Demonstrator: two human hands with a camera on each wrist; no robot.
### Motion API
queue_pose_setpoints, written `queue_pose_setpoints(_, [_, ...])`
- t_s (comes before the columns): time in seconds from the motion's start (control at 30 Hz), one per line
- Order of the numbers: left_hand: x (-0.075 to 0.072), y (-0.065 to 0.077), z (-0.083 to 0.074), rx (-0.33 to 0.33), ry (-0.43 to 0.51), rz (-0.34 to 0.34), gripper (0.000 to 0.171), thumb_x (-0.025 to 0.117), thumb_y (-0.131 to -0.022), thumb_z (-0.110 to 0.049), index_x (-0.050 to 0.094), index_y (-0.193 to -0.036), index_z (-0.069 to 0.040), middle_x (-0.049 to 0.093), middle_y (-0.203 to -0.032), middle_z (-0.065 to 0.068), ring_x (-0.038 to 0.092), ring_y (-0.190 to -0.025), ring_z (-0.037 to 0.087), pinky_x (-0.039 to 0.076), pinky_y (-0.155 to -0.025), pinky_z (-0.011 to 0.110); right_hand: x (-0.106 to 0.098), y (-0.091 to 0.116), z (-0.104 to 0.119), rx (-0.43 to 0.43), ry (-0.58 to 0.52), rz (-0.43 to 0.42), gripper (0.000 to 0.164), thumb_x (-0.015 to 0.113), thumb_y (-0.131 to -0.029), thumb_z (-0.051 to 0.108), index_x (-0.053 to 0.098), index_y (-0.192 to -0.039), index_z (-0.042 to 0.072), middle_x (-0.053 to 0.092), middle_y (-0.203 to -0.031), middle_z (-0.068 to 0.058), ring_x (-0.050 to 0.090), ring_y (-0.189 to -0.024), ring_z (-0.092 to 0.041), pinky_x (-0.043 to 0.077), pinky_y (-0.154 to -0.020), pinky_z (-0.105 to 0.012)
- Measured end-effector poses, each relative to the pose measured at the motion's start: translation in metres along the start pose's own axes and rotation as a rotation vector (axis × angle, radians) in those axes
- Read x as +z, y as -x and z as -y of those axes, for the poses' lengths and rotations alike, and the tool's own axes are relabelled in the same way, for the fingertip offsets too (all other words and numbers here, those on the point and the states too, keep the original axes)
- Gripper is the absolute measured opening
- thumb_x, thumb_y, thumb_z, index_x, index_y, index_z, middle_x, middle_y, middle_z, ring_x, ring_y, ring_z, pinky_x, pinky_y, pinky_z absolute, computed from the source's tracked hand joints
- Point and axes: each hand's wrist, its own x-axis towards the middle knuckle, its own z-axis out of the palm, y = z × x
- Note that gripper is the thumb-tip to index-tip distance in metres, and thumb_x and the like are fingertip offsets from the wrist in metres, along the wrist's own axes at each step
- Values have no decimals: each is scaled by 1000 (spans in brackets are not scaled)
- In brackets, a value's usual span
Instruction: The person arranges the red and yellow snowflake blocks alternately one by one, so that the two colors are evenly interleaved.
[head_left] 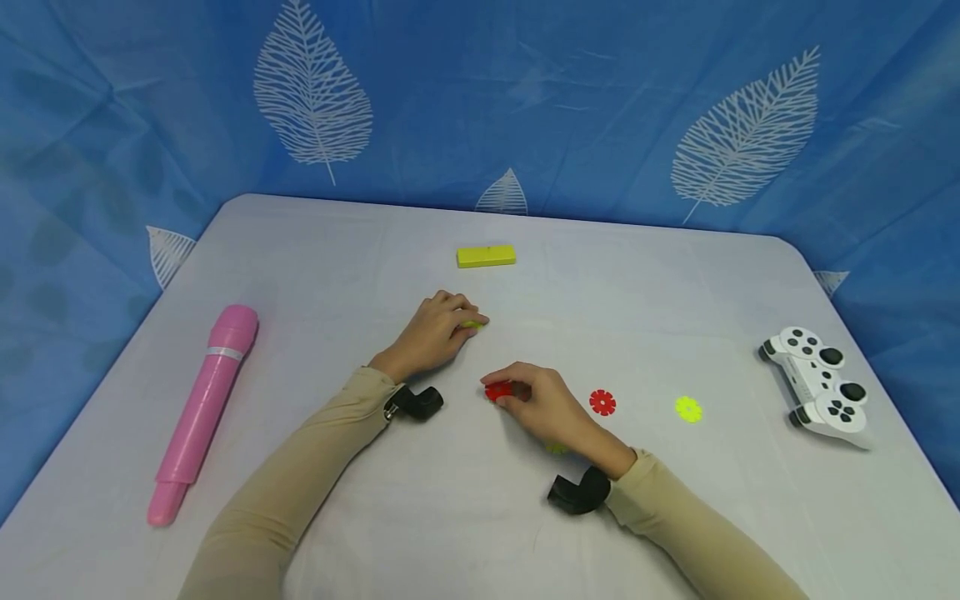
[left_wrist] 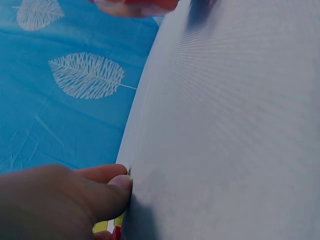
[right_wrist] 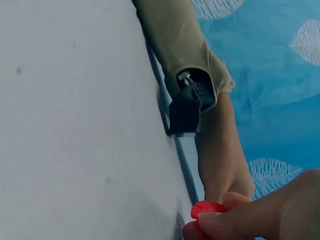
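A blue cloth [head_left: 525,92] printed with pale leaves fills the top of the head view and runs down both sides. Below it spreads a white table [head_left: 337,275], reaching the bottom edge. Two tan sleeves enter from below, the left sleeve [head_left: 300,475] at lower left and the right sleeve [head_left: 690,525] at lower right. A pink wand [head_left: 202,408] lies slanted at the left of the frame, its thicker end uppermost. A white game controller [head_left: 817,383] with black buttons lies at the right.

The left hand [head_left: 435,333], near the centre, pinches a yellow-green piece [head_left: 472,324] between thumb and fingers, which largely cover it. The right hand [head_left: 542,402], slightly lower and to the right, has thumb and fingers clamped on a red piece [head_left: 497,391]; the right wrist view shows this piece at lower right, with rounded lobes. The two hands are apart.

Black devices sit at the left cuff [head_left: 420,404] and the right cuff [head_left: 581,492]. A yellow block [head_left: 486,257] lies at upper centre. Smallest are a notched red disc [head_left: 602,402] right of centre, a notched yellow disc [head_left: 687,409] farther right, and a yellow-green disc [head_left: 557,448] partly hidden by the right wrist.
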Motion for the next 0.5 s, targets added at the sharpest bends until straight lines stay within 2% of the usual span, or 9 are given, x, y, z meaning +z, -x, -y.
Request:
queue_pose_setpoints(0.27, [0,-1,-2,-15,2,15,23,56,-90,-18,66,-110,-21,61,-110,1,48,-104,21,39,-87,40,-13,-6,-9,113,-16,-37,30,61,-80,-1,69,-104,15,67,-107,-3,62,-88,-15,48,-73,-25])
queue_pose_setpoints(0.5, [0,0,-3,-29,-7,21,24,55,-90,-19,66,-111,-21,61,-111,1,48,-105,21,39,-88,40,-22,-12,-17,185,-56,-55,29,62,-80,1,68,-106,14,67,-105,-6,63,-84,-16,45,-65,-23])
